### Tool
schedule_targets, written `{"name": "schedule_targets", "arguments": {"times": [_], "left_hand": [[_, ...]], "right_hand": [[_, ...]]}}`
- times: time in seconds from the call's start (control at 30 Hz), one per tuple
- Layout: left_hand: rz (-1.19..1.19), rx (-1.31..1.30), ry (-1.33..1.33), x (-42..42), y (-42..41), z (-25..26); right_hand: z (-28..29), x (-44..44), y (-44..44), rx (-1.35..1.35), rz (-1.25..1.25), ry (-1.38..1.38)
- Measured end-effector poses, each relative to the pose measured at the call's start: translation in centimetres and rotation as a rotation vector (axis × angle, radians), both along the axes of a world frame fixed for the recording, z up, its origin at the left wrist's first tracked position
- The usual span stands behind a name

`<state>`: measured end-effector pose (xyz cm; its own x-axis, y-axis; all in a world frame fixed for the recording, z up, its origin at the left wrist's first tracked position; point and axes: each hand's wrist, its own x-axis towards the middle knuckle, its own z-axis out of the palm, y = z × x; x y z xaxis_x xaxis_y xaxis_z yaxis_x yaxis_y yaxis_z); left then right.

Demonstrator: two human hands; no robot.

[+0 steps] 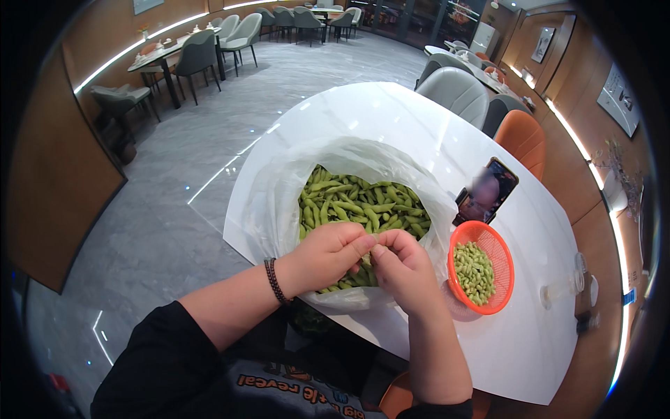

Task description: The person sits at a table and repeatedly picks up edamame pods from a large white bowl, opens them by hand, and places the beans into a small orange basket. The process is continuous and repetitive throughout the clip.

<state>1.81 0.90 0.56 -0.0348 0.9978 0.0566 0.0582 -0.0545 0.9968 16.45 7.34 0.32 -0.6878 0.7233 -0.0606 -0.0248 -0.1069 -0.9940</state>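
Observation:
My left hand (327, 256) and my right hand (408, 272) meet fingertip to fingertip over the near side of a clear plastic bag (285, 209). Between their thumbs and forefingers they pinch a green soybean pod (375, 248), mostly covered by the fingers. The bag lies wide open and holds many green soybean pods (356, 201). To the right of my right hand stands an orange plastic mesh basket (500, 251) with shelled green soybeans (472, 272) in it.
Bag and basket stand on a white glossy table (366, 107). Behind the basket, a smartphone (489, 191) leans on a stand. A glass jar (557, 293) lies near the right edge. Grey chairs (453, 94) and an orange chair (521, 141) line the far right side.

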Motion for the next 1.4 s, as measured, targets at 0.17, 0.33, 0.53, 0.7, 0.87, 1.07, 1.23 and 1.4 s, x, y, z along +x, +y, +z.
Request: {"name": "schedule_targets", "arguments": {"times": [0.17, 0.33, 0.53, 0.7, 0.87, 1.07, 1.23, 1.4], "left_hand": [[0.093, -0.015, 0.094, 0.2, 0.4, 0.0], [0.328, -0.212, -0.654, -1.4, 0.6, 0.8], [0.263, -0.226, -1.015, -2.8, 0.7, 1.7], [0.295, -0.21, -1.087, -2.4, 0.8, 1.8], [0.232, -0.203, -0.968, -3.5, 0.7, 1.9], [0.297, 0.204, 0.439, -4.2, 3.3, 1.6], [0.272, 0.173, 1.28, -3.3, 5.9, 1.8], [0.237, -0.001, 1.447, -2.3, 7.0, 2.7]], "right_hand": [[-0.1, 0.1, 0.1, -0.221, -0.016, 0.106], [0.3, 0.8, 1.7, -0.557, -0.021, 0.454], [0.3, 0.7, 1.7, -0.596, -0.009, 0.541], [0.3, 0.7, 1.6, -0.574, -0.022, 0.527], [0.1, 0.8, 1.7, -0.571, -0.008, 0.519], [0.1, 0.9, 1.8, -0.552, -0.015, 0.501], [0.1, 0.9, 1.6, -0.515, -0.015, 0.472], [0.2, 0.9, 1.7, -0.542, -0.002, 0.462]]}}
